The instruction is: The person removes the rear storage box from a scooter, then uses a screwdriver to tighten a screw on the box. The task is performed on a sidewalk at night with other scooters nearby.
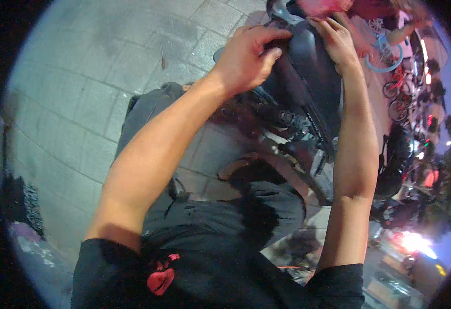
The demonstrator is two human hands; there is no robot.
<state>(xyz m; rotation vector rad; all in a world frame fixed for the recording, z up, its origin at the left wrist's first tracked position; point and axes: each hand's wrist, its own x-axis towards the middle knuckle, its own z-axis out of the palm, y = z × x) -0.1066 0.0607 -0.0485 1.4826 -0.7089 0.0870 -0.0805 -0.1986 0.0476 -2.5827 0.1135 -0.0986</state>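
The dark, glossy body of a two-wheeled vehicle [313,92], which looks like a scooter, stands in front of me in the upper middle. My left hand [248,59] is at its upper left side, thumb and forefinger apart over the dark plastic, other fingers curled. Near the top of the same body is my right hand [341,44], fingers bent and close together at its edge, next to something pink [323,6]; what they hold is unclear. Below my hands are dark mechanical parts [292,123] along the vehicle's lower edge.
My legs in grey trousers are bent beneath me on grey paving [81,87]. Another person's arm [398,33] shows at top right, near a light blue bicycle wheel [369,66]. Parked bicycles [398,90], dark vehicles and bright lights [411,242] line the right side.
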